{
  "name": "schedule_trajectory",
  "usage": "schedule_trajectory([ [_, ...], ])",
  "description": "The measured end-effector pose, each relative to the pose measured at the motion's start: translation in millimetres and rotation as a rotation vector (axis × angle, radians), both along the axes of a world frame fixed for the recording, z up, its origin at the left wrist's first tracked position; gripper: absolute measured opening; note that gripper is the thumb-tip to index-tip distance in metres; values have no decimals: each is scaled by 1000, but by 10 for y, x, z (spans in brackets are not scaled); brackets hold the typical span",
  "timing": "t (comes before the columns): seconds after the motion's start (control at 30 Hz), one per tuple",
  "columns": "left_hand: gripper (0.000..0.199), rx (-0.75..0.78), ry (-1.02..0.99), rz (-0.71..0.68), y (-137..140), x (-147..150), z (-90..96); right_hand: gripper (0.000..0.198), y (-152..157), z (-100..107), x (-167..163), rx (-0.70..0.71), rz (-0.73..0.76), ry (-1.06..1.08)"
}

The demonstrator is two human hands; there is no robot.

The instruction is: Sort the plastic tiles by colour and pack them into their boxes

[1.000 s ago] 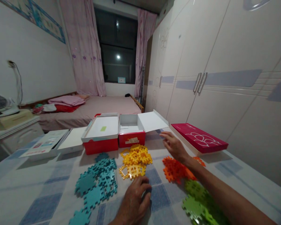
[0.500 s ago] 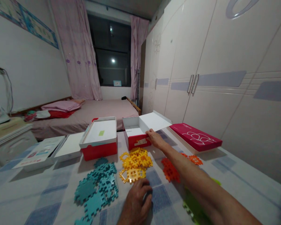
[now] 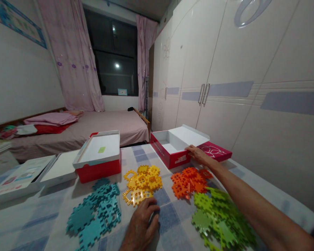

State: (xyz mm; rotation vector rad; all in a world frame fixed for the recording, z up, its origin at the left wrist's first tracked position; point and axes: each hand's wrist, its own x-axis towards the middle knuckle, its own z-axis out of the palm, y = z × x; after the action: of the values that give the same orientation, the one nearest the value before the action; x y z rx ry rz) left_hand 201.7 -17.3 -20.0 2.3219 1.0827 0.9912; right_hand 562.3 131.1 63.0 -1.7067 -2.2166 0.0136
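My right hand grips the near right corner of a red box with white insides, its white lid flap folded open to the right. My left hand rests on the table, fingers loosely bent and thumb apart, with nothing in it. Its fingertips lie beside the yellow interlocking plastic pieces. To the left is a pile of teal pieces. Orange pieces lie in front of the red box, and green pieces are heaped under my right forearm.
A second red box with a white inside stands left of centre. Left of it lie two shallow white trays. A maroon flat box sits behind my right hand. Beyond the checked tablecloth are a bed and a wardrobe.
My right hand has shifted the open red box to the right, up against the maroon box. The view has turned right, and the orange and green piles show more. My left hand stays by the yellow pieces.
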Motion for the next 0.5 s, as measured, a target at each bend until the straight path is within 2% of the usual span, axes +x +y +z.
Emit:
schedule_trajectory([
  [0.2,23,1,11,-8,7,-6,-2,29,-188,-4,198,11,9,0],
  [0.37,23,2,11,4,18,-3,-3,35,-394,43,213,48,-24,-8],
  [0.43,23,-5,19,0,23,-2,-5,40,-527,65,160,133,-91,-1],
  [0.5,23,-8,27,-5,29,0,-6,39,-677,57,91,244,-231,27],
])
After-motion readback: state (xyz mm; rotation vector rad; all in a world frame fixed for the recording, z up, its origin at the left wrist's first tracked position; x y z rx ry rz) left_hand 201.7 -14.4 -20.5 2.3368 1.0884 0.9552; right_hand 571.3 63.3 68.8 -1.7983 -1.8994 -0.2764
